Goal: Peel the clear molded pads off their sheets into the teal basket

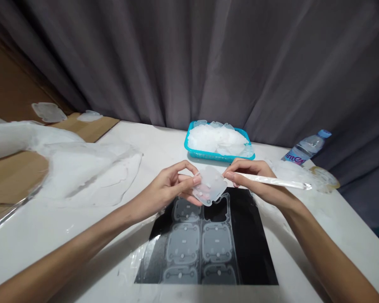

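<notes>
My left hand (173, 187) pinches a small translucent plastic piece (210, 185) with rounded corners, held just above a black mat (252, 244). Facing it, my right hand (255, 176) grips a thin white stick tool (278, 182), its near end touching the piece's right edge. On the mat lies a clear film sheet (198, 244) of several similar cut-out shapes, with one slot at the top right open and dark.
A turquoise basket (219, 156) heaped with translucent pieces stands behind the hands. At the right lie a water bottle (305, 150) and a tape roll (325, 179). Crumpled clear plastic (82, 168) and cardboard (9, 176) cover the left. A grey curtain hangs behind.
</notes>
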`<action>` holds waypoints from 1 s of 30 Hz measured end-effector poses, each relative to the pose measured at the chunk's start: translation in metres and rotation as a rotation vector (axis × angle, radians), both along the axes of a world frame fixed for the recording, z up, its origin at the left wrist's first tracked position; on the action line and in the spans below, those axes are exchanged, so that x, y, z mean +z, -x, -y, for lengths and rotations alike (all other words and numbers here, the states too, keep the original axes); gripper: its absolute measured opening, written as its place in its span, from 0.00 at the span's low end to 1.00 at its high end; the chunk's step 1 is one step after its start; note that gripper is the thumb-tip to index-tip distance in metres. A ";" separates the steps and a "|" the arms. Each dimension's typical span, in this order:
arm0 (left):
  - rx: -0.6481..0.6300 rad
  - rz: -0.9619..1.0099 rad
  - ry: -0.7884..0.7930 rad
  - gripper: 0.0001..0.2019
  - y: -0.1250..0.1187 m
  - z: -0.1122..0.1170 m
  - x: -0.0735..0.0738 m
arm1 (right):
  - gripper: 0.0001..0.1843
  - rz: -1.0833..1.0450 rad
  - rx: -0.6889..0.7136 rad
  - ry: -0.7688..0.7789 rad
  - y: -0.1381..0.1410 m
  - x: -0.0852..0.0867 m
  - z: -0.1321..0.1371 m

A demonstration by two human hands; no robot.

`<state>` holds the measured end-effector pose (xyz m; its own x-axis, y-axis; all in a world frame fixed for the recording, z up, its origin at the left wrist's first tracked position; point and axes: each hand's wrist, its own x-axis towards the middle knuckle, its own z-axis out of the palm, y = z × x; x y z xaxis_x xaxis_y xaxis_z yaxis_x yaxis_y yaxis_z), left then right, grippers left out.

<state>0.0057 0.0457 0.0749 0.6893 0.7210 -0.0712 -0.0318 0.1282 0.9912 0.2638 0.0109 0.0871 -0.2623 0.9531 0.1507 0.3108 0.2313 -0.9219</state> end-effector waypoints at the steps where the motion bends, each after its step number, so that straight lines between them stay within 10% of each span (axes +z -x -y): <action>1: -0.006 0.002 0.012 0.10 0.001 0.000 0.001 | 0.11 -0.005 -0.003 0.003 0.000 0.000 0.000; 23: -0.110 0.011 0.152 0.11 0.000 0.004 -0.004 | 0.09 -0.052 0.018 0.023 0.008 -0.015 -0.004; 30: -0.135 0.104 0.236 0.28 0.001 0.001 -0.011 | 0.09 -0.036 0.017 0.015 0.006 -0.014 -0.006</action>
<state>0.0049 0.0447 0.0641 0.7906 0.5937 -0.1501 -0.0987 0.3654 0.9256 0.2574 0.0165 0.0734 -0.2732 0.9508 0.1464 0.2734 0.2227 -0.9358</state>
